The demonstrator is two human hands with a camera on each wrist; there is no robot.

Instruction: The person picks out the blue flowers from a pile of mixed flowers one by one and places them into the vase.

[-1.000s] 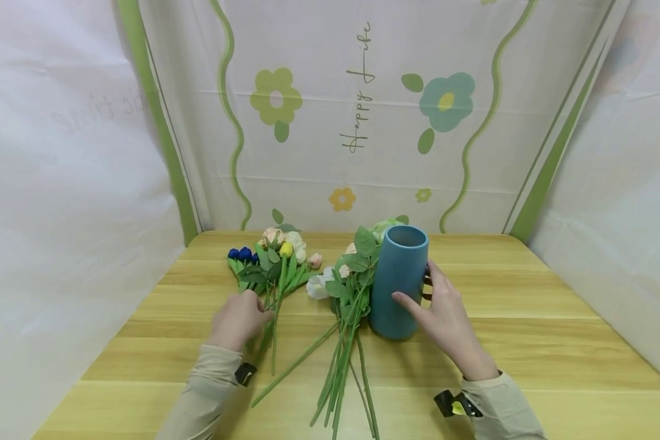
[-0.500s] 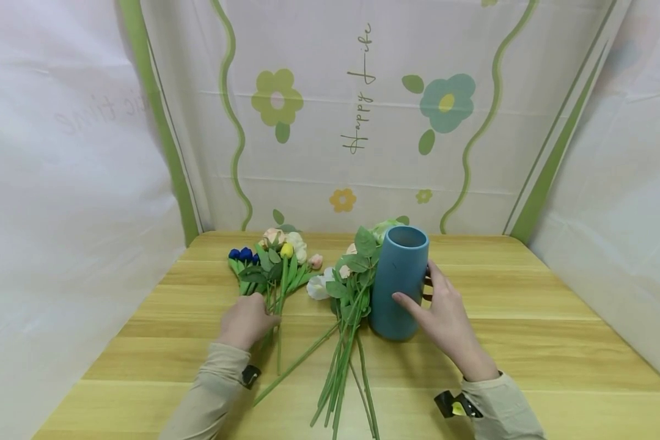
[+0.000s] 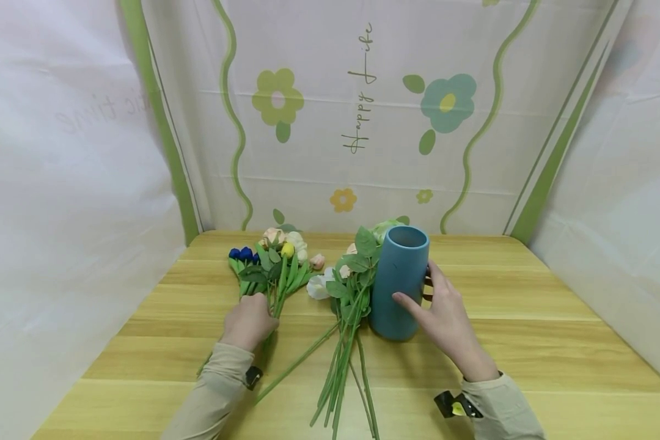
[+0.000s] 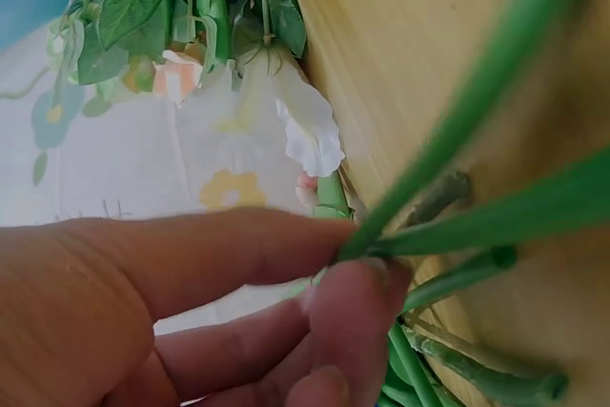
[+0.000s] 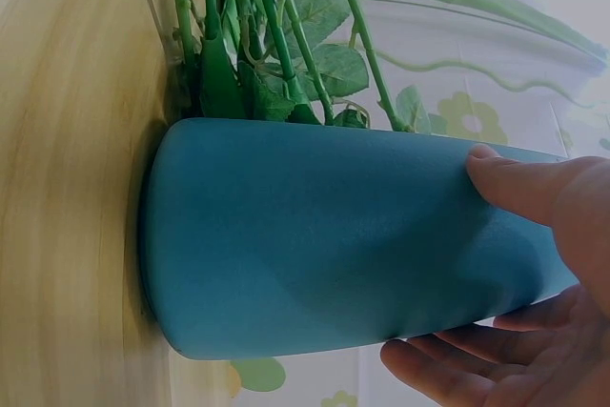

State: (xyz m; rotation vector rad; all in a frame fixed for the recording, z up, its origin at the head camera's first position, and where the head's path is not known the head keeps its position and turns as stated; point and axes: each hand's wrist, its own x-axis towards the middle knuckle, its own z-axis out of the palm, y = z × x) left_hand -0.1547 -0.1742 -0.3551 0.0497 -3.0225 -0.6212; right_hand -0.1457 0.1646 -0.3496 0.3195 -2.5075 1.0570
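Wood table (image 3: 528, 348) | your left hand (image 3: 250, 321) pinches green stems (image 4: 448, 140) | your right hand (image 3: 448, 321) grips blue vase (image 3: 398, 287) | crowded leaves (image 3: 253, 277) could snag

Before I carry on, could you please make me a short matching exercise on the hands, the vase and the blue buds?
Column one:
1. Vase
2. Left hand
3. Blue buds
4. Right hand

Column two:
A. Farthest left of the flower heads in the head view
B. Thumb and fingers around a smooth blue side
C. Pinching green stems
D. Open end facing up

Right pairs: 1-D, 2-C, 3-A, 4-B.
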